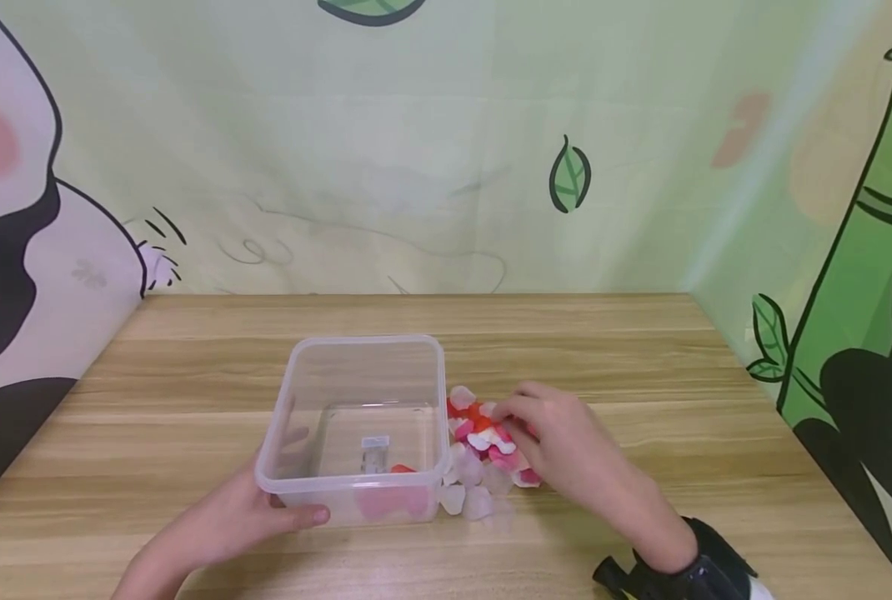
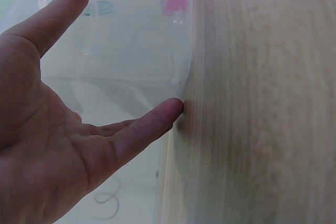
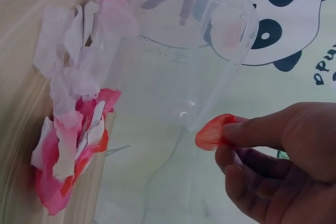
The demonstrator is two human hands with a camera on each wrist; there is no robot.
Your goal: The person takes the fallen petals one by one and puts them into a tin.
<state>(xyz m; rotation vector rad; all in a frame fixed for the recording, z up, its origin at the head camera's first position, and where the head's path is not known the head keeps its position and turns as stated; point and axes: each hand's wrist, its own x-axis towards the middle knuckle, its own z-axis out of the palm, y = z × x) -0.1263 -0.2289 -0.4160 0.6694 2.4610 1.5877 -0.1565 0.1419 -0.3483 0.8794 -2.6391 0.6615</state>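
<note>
A clear plastic box (image 1: pixel 348 492) with a raised rim stands on the table. My left hand (image 1: pixel 228 512) lies against its left side, thumb along the front wall and fingers spread, fairly straight in the left wrist view. Inside the box are a small red piece (image 1: pixel 403 469) and pink pieces (image 1: pixel 393 500). Between the thumb and fingertip of my right hand (image 3: pixel 278 156) a red artificial petal (image 3: pixel 212 134) is pinched, raised off the table. Beside the box's right wall is a loose heap of red, pink and white petals (image 1: pixel 483 437), just under that hand.
The wooden table (image 1: pixel 566 333) meets a printed cloth backdrop (image 1: pixel 416 167) at its far edge. A black strap (image 1: pixel 694 575) sits on the right wrist. Pale petals (image 1: pixel 478 502) lie close to the box's front right corner.
</note>
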